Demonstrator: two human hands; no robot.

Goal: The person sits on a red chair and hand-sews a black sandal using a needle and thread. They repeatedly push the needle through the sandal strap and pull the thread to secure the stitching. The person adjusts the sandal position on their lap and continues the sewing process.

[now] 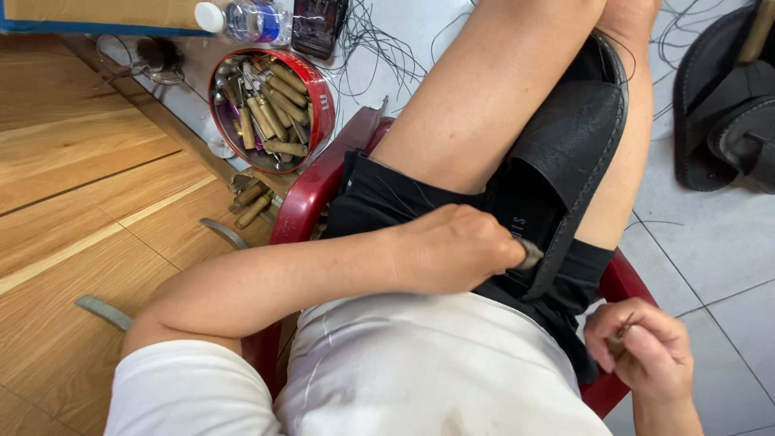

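Note:
A black slide sandal (573, 153) lies wedged between my bare knees, sole edge toward me. My left hand (456, 246) is closed around a small tool whose tip (529, 254) presses against the sandal's rear edge. My right hand (642, 347) sits low at the right, fingers pinched on a thin thread or needle end. I sit on a dark red plastic chair (311, 194), in black shorts and a white shirt.
A round red tin (323, 105) full of wooden-handled tools stands on the floor at upper left, with loose tools (252, 202) beside it. A plastic bottle (246, 20) lies above. More black sandals (726, 97) rest at the right on white tiles. Black threads (379, 40) trail across the floor.

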